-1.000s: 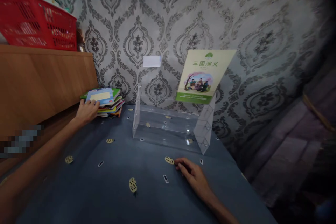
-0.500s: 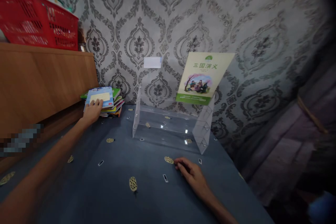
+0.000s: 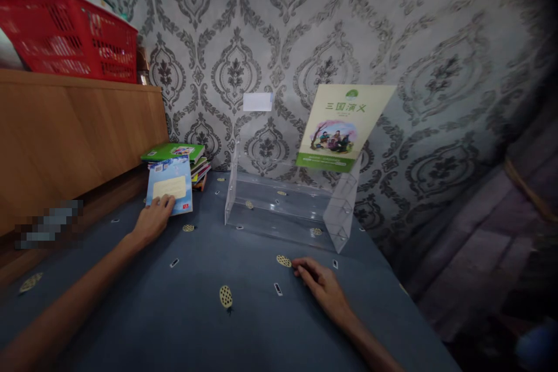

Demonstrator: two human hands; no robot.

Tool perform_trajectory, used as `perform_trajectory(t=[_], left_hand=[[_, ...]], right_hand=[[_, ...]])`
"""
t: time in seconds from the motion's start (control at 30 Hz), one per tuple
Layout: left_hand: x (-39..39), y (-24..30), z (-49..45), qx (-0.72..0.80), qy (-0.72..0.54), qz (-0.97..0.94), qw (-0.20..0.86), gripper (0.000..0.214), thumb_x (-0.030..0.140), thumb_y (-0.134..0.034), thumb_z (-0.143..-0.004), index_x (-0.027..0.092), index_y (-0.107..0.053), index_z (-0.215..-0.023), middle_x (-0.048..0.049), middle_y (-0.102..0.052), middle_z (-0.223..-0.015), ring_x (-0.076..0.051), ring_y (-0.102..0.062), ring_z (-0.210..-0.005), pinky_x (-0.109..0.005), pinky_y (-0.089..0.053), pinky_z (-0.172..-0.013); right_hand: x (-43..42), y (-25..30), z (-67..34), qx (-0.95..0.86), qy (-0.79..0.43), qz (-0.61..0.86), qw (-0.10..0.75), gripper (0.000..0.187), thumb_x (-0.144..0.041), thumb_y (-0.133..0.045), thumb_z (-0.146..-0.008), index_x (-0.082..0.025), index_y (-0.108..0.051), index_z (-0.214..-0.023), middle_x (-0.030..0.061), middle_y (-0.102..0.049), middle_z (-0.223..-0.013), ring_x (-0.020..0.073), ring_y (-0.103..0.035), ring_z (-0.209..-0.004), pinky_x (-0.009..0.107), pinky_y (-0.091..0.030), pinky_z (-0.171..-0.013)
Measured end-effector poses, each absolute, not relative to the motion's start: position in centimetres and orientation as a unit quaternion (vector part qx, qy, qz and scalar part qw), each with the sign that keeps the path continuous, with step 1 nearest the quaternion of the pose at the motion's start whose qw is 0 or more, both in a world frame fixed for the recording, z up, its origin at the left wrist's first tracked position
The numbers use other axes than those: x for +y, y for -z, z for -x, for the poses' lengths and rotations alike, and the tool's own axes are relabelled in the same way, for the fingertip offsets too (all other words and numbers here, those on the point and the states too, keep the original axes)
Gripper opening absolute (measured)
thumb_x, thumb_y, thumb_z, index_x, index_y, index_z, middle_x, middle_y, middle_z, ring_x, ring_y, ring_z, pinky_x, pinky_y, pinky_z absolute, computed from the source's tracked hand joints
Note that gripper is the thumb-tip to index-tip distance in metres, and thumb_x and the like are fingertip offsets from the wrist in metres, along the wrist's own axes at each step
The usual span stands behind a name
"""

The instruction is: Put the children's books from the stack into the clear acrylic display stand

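Desk (image 3: 192, 325), far left corner: blue book (image 3: 170, 174) against book stack (image 3: 200, 172).
Left hand (image 3: 153, 218), nearer, on book's near end, long axis leading away; thumb hidden, clamping cannot be told. Right hand (image 3: 323, 286) empty, loosely curled.

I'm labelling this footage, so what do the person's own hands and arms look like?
The left hand and right hand are bare, with no gloves. The forearms are bare too: no sleeves, watch or bracelet show. Fine markings are too small to tell.
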State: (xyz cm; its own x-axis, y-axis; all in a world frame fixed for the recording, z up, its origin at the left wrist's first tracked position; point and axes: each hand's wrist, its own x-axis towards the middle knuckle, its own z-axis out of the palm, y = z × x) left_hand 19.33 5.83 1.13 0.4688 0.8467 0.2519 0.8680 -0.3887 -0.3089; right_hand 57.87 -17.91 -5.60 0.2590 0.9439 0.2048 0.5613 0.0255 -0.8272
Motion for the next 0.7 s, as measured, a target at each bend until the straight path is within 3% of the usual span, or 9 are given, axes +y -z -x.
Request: perform_trajectory(t=[0.2,0.33,0.43,0.53,0.7], left_hand=[[1.4,-1.5,-18.1,-0.486,-0.072,0.863,0.119,0.054,0.007,-0.044,-0.087,0.017,-0.051,-0.139,-0.0173,-0.056,-0.135,-0.034,-0.058,-0.117,-0.045,-0.056,-0.083],[0.5,-2.2,-16.6,-0.398,-0.103,0.909,-0.071,0.048,0.036,-0.054,-0.09,0.026,-0.055,-0.138,-0.0099,-0.06,-0.137,-0.031,-0.06,-0.12,-0.042,-0.051,-0.096],[3.1,-2.1,-15.8,-0.386,-0.052,0.907,-0.158,0.049,0.053,-0.047,-0.093,0.026,-0.06,-0.131,-0.0064,-0.067,-0.127,-0.028,-0.064,-0.114,-0.037,-0.05,-0.097],[7.6,-1.0,-15.6,-0.435,0.02,0.892,-0.124,0.049,0.049,-0.041,-0.094,0.021,-0.061,-0.128,-0.008,-0.067,-0.128,-0.026,-0.063,-0.115,-0.035,-0.048,-0.099],[13.0,1.8,-16.0,-0.541,0.089,0.836,-0.033,0.054,0.042,-0.037,-0.093,0.008,-0.057,-0.131,-0.0193,-0.062,-0.134,-0.033,-0.058,-0.123,-0.045,-0.045,-0.105]], right_hand=[[-18.0,5.5,-57.9,-0.573,-0.22,0.66,0.433,0.04,-0.055,-0.05,-0.085,-0.021,-0.071,-0.092,0.0084,-0.074,-0.084,0.0254,-0.071,-0.079,0.038,-0.057,-0.074],[-17.9,5.7,-58.1,-0.57,-0.224,0.661,0.434,0.041,-0.055,-0.052,-0.085,-0.021,-0.071,-0.095,0.0088,-0.075,-0.086,0.0258,-0.072,-0.08,0.038,-0.057,-0.075],[-17.8,6.0,-58.1,-0.567,-0.224,0.663,0.435,0.041,-0.056,-0.053,-0.085,-0.021,-0.071,-0.096,0.0082,-0.074,-0.083,0.0255,-0.071,-0.08,0.038,-0.057,-0.076],[-17.8,6.3,-58.1,-0.561,-0.229,0.662,0.442,0.042,-0.057,-0.053,-0.084,-0.021,-0.071,-0.095,0.0082,-0.074,-0.085,0.0247,-0.07,-0.079,0.038,-0.057,-0.074],[-17.9,6.1,-58.0,-0.564,-0.225,0.662,0.439,0.04,-0.055,-0.053,-0.085,-0.02,-0.071,-0.096,0.0076,-0.074,-0.083,0.0243,-0.071,-0.078,0.038,-0.057,-0.073]])
